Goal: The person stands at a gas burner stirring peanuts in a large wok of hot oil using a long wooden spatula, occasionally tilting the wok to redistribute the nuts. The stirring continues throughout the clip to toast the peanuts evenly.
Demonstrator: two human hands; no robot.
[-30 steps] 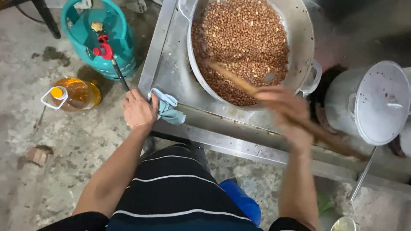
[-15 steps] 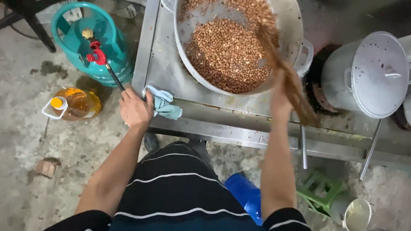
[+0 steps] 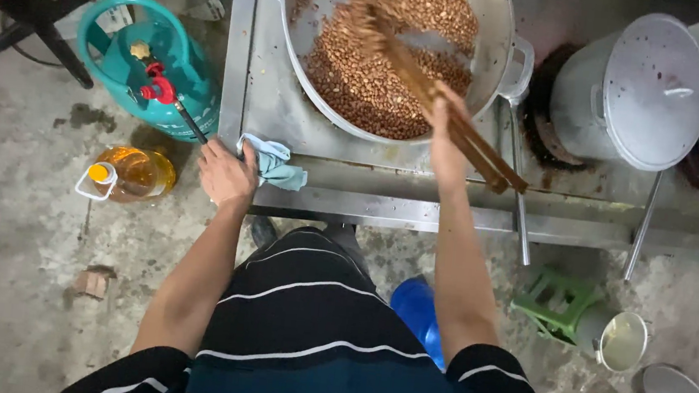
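Observation:
A wide metal pan full of brown peanuts sits on a steel stove table. My right hand grips a long wooden paddle whose blurred end is in the nuts at the pan's upper left. My left hand rests at the table's front left corner, fingers on a light blue cloth.
A teal gas cylinder with a red valve stands left of the table, a bottle of amber oil beside it. A lidded metal pot sits at the right. A green stool, a blue bucket and small pots lie on the floor.
My right hand has swung the paddle from the pan's near right side across to its upper left, pushing the nuts about. My left hand has stayed on the cloth.

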